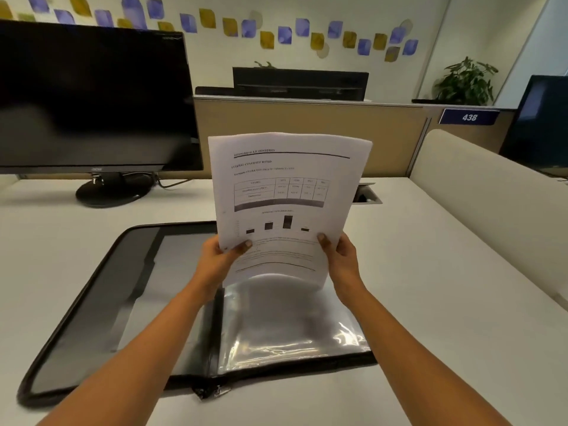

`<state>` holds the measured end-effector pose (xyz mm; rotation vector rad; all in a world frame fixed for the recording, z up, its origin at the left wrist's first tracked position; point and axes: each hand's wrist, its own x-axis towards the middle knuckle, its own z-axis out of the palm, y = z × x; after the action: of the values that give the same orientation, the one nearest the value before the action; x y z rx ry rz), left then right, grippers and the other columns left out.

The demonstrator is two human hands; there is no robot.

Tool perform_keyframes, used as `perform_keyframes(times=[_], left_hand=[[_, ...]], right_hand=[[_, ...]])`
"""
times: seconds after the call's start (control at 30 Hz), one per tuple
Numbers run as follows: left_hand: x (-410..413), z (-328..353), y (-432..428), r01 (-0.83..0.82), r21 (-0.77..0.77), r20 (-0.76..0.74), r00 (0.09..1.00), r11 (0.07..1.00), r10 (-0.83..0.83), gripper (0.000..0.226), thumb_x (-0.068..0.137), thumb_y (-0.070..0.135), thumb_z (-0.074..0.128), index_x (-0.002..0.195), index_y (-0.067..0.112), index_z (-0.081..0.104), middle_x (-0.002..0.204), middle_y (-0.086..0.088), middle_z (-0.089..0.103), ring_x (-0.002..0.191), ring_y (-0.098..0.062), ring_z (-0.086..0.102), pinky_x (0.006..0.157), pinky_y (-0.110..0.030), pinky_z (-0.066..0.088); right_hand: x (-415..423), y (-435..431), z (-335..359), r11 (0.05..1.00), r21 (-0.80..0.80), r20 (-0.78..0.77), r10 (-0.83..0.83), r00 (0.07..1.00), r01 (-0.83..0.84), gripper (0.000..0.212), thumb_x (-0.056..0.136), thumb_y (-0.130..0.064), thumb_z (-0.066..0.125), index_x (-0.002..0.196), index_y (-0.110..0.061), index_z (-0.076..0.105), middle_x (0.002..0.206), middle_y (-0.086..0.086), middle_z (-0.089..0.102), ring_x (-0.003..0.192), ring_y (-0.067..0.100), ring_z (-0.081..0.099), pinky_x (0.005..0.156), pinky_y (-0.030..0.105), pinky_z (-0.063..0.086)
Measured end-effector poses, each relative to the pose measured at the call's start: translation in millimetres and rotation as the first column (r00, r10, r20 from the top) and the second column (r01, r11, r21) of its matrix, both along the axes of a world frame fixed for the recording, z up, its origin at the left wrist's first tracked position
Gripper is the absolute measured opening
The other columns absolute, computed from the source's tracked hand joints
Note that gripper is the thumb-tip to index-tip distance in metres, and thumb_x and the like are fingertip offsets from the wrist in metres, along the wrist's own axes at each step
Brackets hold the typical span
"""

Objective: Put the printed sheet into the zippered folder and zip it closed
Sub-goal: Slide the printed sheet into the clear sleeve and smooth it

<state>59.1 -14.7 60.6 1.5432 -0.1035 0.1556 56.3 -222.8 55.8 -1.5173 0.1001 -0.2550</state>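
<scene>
White printed sheet (pixel 285 204), gripped by both hands (pixel 219 256) (pixel 339 256), stands above the open zippered folder (pixel 129 302).

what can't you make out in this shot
Head view only:
- printed sheet: body text too blurred to read.
- left hand and right hand: fingers hidden behind the sheet.
- zippered folder: far right corner hidden by the sheet.
- clear sleeve: opening lost in glare and under the sheet.
</scene>
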Motion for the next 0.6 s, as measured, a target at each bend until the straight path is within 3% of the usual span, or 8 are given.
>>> perform_keyframes(times=[0.23,0.47,0.53,0.6], left_hand=[[9.0,4.0,-0.3,-0.037,-0.006,0.019,0.999,0.999,0.037,0.019,0.085,0.011,0.060,0.101,0.020,0.060,0.094,0.004,0.064,0.085,-0.011,0.060,0.064,-0.022,0.050],[16.3,-22.9,-1.3,-0.022,0.009,-0.091,0.996,1.000,0.022,0.019,0.089,0.024,0.056,0.108,0.022,0.057,0.090,0.008,0.063,0.086,-0.011,0.059,0.073,-0.024,0.049],[22.7,-25.1,1.1,0.003,0.087,-0.091,0.996,0.996,0.005,0.025,0.089,0.025,0.056,0.113,0.019,0.057,0.095,0.004,0.065,0.089,-0.014,0.059,0.070,-0.017,0.050],[29.7,-29.1,5.0,0.055,0.267,-0.101,0.994,0.962,-0.029,0.034,0.088,0.025,0.057,0.119,0.011,0.056,0.108,-0.006,0.065,0.094,-0.018,0.058,0.075,-0.021,0.050]], right_hand=[[4.3,1.2,3.2,1.000,-0.002,0.012,-0.003,1.000,0.003,0.035,0.091,-0.032,0.049,0.123,-0.018,0.050,0.108,0.001,0.064,0.093,0.026,0.062,0.078,0.042,0.056],[6.6,-0.4,-12.0,0.999,-0.030,-0.002,0.010,1.000,-0.010,0.033,0.094,-0.029,0.042,0.126,-0.019,0.046,0.116,0.005,0.061,0.100,0.025,0.059,0.080,0.039,0.056],[10.6,-1.2,-13.6,0.998,-0.066,0.019,-0.004,1.000,0.005,0.034,0.095,-0.029,0.041,0.127,-0.020,0.045,0.118,0.004,0.059,0.102,0.024,0.057,0.081,0.038,0.055],[14.8,-3.9,-15.8,0.996,-0.087,0.038,-0.028,0.999,0.031,0.030,0.095,-0.028,0.040,0.123,-0.022,0.047,0.116,0.001,0.059,0.100,0.021,0.056,0.081,0.035,0.052]])
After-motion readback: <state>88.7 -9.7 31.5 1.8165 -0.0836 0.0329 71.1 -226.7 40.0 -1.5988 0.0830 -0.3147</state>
